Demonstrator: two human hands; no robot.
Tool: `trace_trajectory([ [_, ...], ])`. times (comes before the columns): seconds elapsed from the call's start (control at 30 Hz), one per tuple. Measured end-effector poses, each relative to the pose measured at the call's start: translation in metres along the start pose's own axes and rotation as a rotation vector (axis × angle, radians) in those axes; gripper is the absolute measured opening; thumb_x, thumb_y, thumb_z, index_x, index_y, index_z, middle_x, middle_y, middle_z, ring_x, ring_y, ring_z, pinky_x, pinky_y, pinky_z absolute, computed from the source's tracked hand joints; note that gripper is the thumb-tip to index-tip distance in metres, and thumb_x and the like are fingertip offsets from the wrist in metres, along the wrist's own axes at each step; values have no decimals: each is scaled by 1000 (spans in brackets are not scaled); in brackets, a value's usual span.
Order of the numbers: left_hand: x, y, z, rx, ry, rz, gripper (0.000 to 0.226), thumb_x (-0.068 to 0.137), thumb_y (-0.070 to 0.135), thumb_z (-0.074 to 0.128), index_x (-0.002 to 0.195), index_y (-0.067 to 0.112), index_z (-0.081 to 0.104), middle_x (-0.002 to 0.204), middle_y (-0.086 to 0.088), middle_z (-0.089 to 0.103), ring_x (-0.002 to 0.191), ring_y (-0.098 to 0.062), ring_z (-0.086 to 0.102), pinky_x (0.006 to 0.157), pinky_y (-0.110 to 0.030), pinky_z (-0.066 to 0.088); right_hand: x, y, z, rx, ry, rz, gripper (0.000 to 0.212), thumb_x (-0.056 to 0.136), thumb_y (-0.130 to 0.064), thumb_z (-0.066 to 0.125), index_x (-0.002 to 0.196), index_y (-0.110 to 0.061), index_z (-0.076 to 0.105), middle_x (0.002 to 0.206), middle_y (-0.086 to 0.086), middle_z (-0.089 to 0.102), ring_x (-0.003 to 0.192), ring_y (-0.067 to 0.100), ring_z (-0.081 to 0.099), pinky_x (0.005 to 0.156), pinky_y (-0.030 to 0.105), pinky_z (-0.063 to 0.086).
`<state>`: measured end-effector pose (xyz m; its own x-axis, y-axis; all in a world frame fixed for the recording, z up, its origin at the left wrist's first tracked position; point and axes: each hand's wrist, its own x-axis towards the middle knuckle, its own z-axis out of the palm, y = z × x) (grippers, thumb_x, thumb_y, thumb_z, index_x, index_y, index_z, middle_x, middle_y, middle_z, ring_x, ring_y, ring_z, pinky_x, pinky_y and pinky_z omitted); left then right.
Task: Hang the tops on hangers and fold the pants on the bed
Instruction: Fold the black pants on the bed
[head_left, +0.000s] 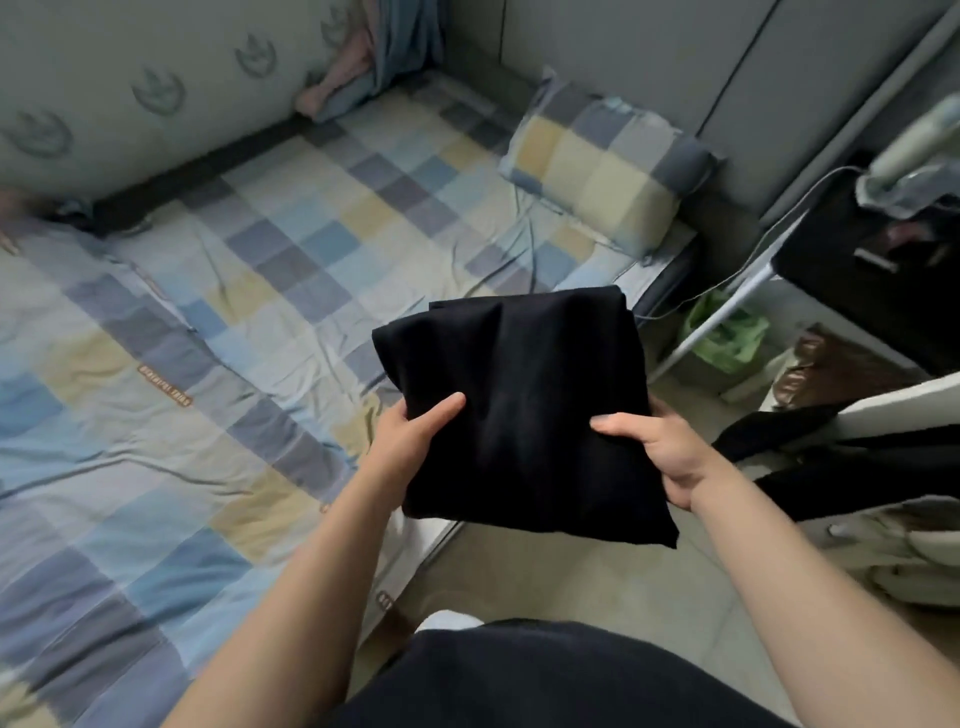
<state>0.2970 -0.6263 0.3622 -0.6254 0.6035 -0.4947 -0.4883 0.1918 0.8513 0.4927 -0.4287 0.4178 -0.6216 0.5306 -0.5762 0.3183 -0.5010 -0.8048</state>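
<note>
A folded black garment (524, 395) is held in the air over the right edge of the bed (218, 322), partly above the floor. My left hand (410, 436) grips its left side, thumb on top and fingers hidden underneath. My right hand (660, 447) grips its right side the same way. The bundle is a thick rectangular fold; I cannot tell from the fabric whether it is pants or a top.
A checked pillow (597, 171) lies at the head of the bed. Right of the bed are a white rack leg (717, 317), a green bag (727, 332), a dark case (872, 280), and dark and pale clothes (857, 467) on a white surface.
</note>
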Motion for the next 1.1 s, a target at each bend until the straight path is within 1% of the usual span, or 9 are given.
trace_trajectory([
  [0.1,-6,20,78,17,-61,58,33,75,39,86,103,24,76,101,-2,79,91,-20,76,68,-24,60,-25,-25,-69,54,46,-82,51,65,-5,76,115,-11,70,105,20,75,92,36,74,70,41,62],
  [0.23,-11,36,184,55,-171,113,43,71,41,87,106,19,75,105,-6,78,96,-25,75,81,-37,61,-58,-51,-164,114,114,-172,53,68,-7,76,120,-8,69,108,23,73,96,40,73,76,46,61],
  [0.43,-11,50,329,137,-336,168,35,80,27,83,110,13,73,102,-6,78,95,-25,76,74,-31,62,-108,-68,-285,254,231,-280,39,66,-16,83,103,-23,77,108,17,75,95,35,74,68,39,60],
  [0.57,-7,54,422,207,-493,177,50,69,37,90,112,16,74,107,-6,77,100,-26,74,91,-41,57,-138,-71,-354,321,361,-350,39,66,-29,84,105,-30,76,112,10,75,101,29,73,73,38,60],
  [0.67,-1,50,495,250,-600,169,56,58,46,90,104,16,77,104,-7,78,98,-26,75,87,-40,58,-160,-69,-402,388,490,-399,43,67,-28,84,109,-29,75,116,9,74,105,29,72,77,40,59],
  [0.77,1,45,570,283,-746,111,50,58,46,91,99,19,79,103,-9,78,95,-27,76,75,-33,62,-182,-67,-449,469,615,-445,37,69,-19,84,105,-26,77,113,11,75,98,28,74,68,35,60],
  [0.9,-4,39,676,340,-969,50,39,64,44,89,97,24,80,101,-10,78,93,-28,76,70,-31,61,-209,-64,-507,555,808,-490,33,68,-20,84,100,-30,78,109,8,76,94,27,75,64,34,61],
  [1.0,-13,32,755,413,-1147,1,50,65,45,88,103,14,79,106,-12,77,98,-30,75,82,-40,60,-232,-58,-545,634,933,-502,54,66,-28,89,117,-26,73,118,9,73,107,33,71,76,41,61],
  [1.1,-25,17,828,472,-1330,-58,62,66,48,87,115,13,74,112,-10,76,103,-29,73,88,-42,57,-257,-51,-574,662,1097,-520,44,75,-28,83,117,-24,73,118,8,73,106,32,72,77,37,61],
])
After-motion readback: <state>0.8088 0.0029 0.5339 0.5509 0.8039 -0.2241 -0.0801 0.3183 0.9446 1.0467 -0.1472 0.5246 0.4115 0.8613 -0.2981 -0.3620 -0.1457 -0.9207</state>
